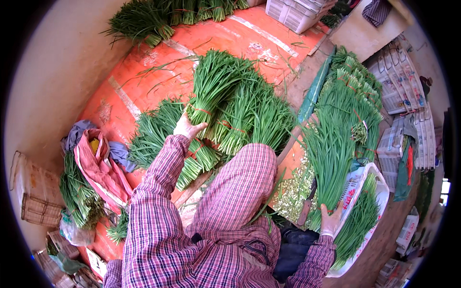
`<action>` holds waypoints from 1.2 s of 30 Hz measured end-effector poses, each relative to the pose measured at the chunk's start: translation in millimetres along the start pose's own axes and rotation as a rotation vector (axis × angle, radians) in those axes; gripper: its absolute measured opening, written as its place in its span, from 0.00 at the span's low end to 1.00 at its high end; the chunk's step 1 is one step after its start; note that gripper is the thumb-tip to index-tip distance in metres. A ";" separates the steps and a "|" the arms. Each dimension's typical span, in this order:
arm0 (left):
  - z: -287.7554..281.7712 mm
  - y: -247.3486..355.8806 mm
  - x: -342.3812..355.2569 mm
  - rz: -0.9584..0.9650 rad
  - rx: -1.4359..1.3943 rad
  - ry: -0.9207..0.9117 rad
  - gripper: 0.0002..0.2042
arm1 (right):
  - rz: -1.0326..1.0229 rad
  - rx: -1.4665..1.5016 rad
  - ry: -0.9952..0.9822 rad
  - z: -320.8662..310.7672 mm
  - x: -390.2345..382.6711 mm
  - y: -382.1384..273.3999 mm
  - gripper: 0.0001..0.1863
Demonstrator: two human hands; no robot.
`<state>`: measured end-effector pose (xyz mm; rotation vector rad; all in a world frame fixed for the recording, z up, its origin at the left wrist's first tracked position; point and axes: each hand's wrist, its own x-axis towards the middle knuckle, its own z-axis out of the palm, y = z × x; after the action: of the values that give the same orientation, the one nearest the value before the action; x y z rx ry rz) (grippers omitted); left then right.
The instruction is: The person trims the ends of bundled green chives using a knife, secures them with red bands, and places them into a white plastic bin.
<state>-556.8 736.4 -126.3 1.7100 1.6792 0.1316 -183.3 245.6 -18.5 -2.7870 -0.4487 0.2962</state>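
Observation:
My left hand grips the base of a banded bundle of chives, raised at the top of a heap of similar bundles in front of my bent knee. My right hand is closed on the lower ends of a long sheaf of chives at my right. Beside it a white plastic crate holds more loose chives. A knife lies left of my right hand, by scattered pale trimmings.
Several bundles line the back of the orange mat. A pale crate stands behind, stacked crates at the right, beyond piled bundles. Pink cloths and a basket are at the left.

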 end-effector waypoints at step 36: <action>223.6 49.9 5.2 0.031 0.279 -0.117 0.48 | -0.628 0.089 -0.051 135.7 -41.3 -109.4 0.14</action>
<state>-393.8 654.1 -264.8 1.9082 1.6440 -0.1941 -285.0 366.3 -103.2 -2.3986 -1.2410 0.2285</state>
